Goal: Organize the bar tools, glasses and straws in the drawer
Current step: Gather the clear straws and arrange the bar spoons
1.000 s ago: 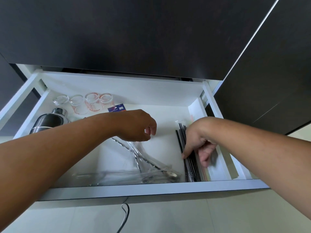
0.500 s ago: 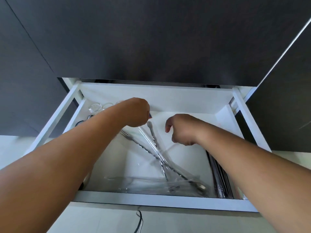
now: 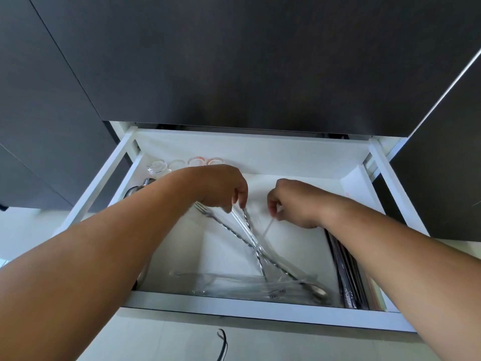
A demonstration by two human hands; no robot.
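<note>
**Sorting the bar spoons mid-drawer**

In the open drawer [image 3: 263, 312] two twisted bar spoons [image 3: 263, 252] lie crossed near the middle, bowls toward the front edge among clear wrapping. The left hand [image 3: 221, 187] is pinched on the upper end of one spoon; the right hand [image 3: 294, 201] is closed on a thin clear strip — probably wrapping, though it is hard to tell. Glasses [image 3: 194, 162] stand along the back edge at the left corner, and dark straws [image 3: 348, 277] lie along the right wall.

To do this well, lift one spoon clear of the crossing before turning it — dragging would snag the wrapping — then lay both parallel, bowls together.
</note>
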